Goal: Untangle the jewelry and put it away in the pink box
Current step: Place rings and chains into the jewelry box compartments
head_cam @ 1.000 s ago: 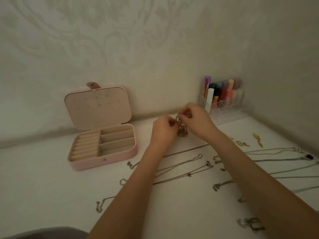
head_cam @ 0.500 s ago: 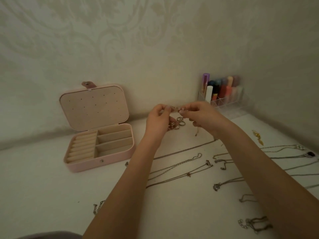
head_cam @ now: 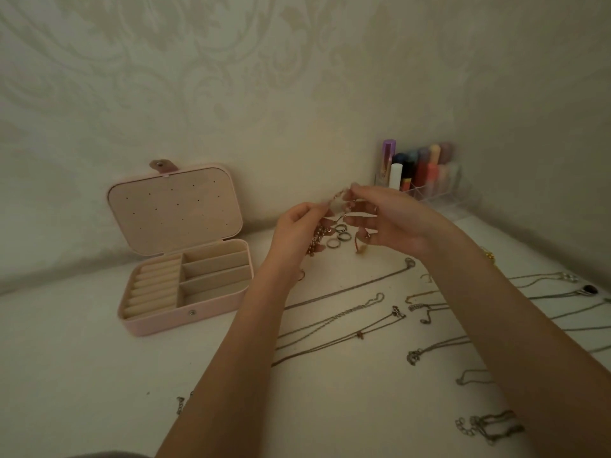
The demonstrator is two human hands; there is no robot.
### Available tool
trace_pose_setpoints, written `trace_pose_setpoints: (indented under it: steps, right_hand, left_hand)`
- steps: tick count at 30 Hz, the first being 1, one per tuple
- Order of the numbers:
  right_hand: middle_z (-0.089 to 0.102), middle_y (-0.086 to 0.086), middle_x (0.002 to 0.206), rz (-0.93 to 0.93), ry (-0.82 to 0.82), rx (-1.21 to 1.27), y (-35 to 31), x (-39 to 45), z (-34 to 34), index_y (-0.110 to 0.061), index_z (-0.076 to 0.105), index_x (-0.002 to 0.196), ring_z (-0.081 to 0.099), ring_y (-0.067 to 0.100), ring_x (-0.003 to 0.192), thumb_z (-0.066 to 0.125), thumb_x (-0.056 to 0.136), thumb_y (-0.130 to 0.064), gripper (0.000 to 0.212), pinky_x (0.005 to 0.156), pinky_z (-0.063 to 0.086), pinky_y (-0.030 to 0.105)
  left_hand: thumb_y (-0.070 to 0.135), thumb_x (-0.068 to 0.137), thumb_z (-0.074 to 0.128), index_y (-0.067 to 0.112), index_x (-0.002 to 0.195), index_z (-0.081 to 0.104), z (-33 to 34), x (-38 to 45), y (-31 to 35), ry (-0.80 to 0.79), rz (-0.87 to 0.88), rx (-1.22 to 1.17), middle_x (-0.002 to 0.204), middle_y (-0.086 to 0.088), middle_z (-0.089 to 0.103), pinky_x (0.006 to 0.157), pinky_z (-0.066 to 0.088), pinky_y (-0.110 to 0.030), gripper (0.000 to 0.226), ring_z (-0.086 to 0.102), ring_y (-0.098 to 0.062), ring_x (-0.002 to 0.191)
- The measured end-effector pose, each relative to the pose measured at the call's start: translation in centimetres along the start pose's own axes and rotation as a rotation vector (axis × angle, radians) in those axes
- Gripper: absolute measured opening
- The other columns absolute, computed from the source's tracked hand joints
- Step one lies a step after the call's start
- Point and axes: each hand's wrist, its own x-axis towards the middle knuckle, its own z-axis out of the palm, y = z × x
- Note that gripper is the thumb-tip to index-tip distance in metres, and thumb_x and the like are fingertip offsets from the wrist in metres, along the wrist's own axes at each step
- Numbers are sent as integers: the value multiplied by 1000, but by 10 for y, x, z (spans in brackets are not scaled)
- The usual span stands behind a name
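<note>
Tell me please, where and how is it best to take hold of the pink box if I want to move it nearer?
Probably grip the pink box by its low base, at the two short ends, coming from above. The lid stands open and tilted back towards the wall, so lifting by it would likely just swing the hinge.

Both hands pinch a tangled chain (head_cam: 325, 226) (blurred) beside the open pink box (head_cam: 185, 312).

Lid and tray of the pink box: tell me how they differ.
The lid stands tilted back against the wall; the tray lies flat on the table. The lid's lining is one flat panel dotted with small holes; the tray is split into ring rolls and three long slots. Both are pink outside, beige inside, and hold no jewelry.
</note>
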Motion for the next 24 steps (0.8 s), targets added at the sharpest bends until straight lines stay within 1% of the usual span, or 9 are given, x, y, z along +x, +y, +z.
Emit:
trace_pose_setpoints:
  steps: [2,4,6,8,11,15,18,20,24]
  right_hand:
    - [65,-4,84,-17,24,-94,0,0,-2,-19,66,88,62,12,79,56,95,-33,19,64,41,25]
    - [66,-3,84,-24,37,-151,0,-1,-2,-17,67,92,63,13,79,57,94,-32,18,64,42,25]
    - [67,-1,85,-34,70,-224,0,-1,-2,-15,69,96,64,13,79,58,94,-31,20,68,46,26]
    - [68,-3,88,-47,127,-350,0,-3,-2,-16,70,98,64,11,79,59,93,-33,21,69,47,26]
    - [70,-5,94,-86,177,-497,0,-4,-3,-20,70,98,64,9,80,60,91,-37,21,65,43,26]
    - [70,-6,94,-144,198,-487,-4,-6,-3,-22,71,95,63,8,77,61,91,-36,18,61,39,24]
    - [70,-7,93,-174,194,-449,-6,-6,-2,-21,71,95,64,8,77,59,93,-36,20,61,39,24]
    - [70,-6,90,-190,193,-413,-6,-6,-1,-20,70,94,64,8,76,57,94,-36,21,60,39,24]
    - [69,-7,81,-217,202,-349,-7,-6,2,-18,67,93,64,9,70,53,96,-36,23,56,37,23]
  left_hand:
    - [24,94,57,16,76,64,-1,3,0,7,10,-52,59,4,62,61,42,-25,22,56,-22,77]
    - [24,94,57,15,77,65,-3,3,-1,-1,-2,-96,55,5,60,66,44,-29,21,56,-26,83]
    - [27,94,58,16,79,65,-4,1,0,-16,-27,-122,58,5,59,59,49,-24,20,59,-23,82]
    - [28,95,57,16,82,64,-6,-2,0,-15,-27,-88,63,5,62,48,47,-20,19,64,-16,72]
    - [28,96,54,17,82,62,-5,-4,0,-8,8,-2,67,3,66,41,42,-16,20,65,-9,56]
    - [30,96,55,17,86,63,-5,-5,0,-25,19,42,73,4,71,43,44,-16,18,66,-9,58]
    - [33,95,56,19,82,66,-6,-3,-2,-34,56,113,80,8,69,45,47,-18,21,61,-2,66]
    - [35,94,56,23,80,68,-6,-3,-3,-50,74,165,79,12,66,47,44,-16,22,55,3,64]
    - [32,91,62,24,85,69,-7,-1,-5,-119,75,162,84,8,66,53,42,-17,13,53,-2,69]
